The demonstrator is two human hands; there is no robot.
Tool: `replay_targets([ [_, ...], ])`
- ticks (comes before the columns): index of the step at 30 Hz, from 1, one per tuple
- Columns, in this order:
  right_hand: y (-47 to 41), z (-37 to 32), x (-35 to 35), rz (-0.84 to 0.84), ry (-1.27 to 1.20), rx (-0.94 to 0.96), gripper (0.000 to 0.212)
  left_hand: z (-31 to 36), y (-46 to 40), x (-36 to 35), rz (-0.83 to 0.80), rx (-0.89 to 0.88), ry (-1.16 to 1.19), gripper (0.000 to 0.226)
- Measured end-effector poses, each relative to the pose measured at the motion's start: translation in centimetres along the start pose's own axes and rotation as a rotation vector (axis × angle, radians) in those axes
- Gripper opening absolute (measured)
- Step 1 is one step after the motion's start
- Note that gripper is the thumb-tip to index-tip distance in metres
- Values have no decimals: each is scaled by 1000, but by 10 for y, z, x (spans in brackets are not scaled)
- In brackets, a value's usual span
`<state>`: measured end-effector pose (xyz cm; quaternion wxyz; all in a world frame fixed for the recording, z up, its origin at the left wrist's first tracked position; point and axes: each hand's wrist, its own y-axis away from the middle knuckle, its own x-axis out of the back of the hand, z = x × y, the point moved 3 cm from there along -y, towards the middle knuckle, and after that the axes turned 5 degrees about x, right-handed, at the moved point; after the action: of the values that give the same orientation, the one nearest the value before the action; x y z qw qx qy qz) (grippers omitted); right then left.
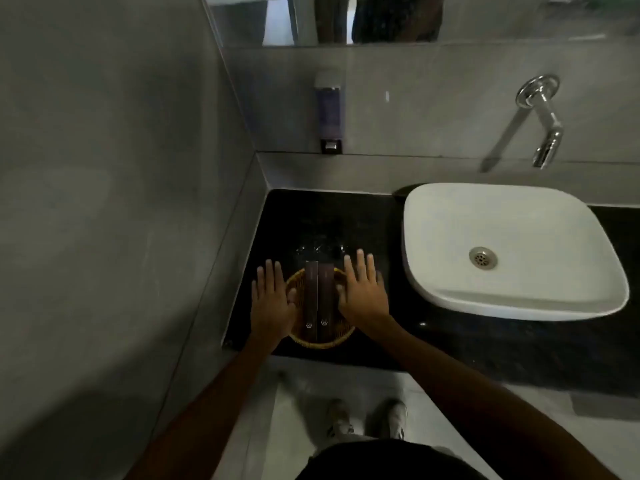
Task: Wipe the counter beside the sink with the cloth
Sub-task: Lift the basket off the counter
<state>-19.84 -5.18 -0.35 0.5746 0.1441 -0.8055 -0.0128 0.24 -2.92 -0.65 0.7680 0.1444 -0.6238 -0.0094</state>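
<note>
A black stone counter (346, 216) runs left of a white basin (498, 251). Near the counter's front edge sits a round wicker basket (325, 341) holding two dark brown boxes (319, 299) side by side. My left hand (272, 303) lies flat over the basket's left rim, fingers spread. My right hand (363, 289) lies flat over its right rim, fingers spread too. Both thumbs reach inward toward the boxes. I see no cloth anywhere. Water drops glint on the counter behind the basket.
A grey tiled wall closes the counter's left side and back. On the back wall hang a soap dispenser (329, 112) and a chrome tap (543, 119) over the basin. A mirror (381, 19) is above. My shoes (367, 420) stand on the pale floor.
</note>
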Motion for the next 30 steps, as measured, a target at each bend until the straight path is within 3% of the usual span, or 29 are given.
replay_targets([
  [3,2,6,-20,-200,-78,-186,90,-6,-9,-15,-181,61,100,80],
  [6,0,9,-24,-253,-216,-239,71,-6,-11,-25,-197,105,242,80],
  [10,4,13,-7,-230,-279,-225,57,-2,2,-26,-115,156,331,69],
  [13,26,31,11,-160,-284,-189,56,15,28,-19,-3,120,432,44],
  [16,67,66,27,-75,-303,-161,57,43,72,-19,43,51,504,43],
  [21,154,144,47,-55,-309,-186,56,114,151,-54,-78,19,650,41],
  [30,248,293,38,-41,-310,-409,50,254,196,-128,-310,-111,570,48],
])
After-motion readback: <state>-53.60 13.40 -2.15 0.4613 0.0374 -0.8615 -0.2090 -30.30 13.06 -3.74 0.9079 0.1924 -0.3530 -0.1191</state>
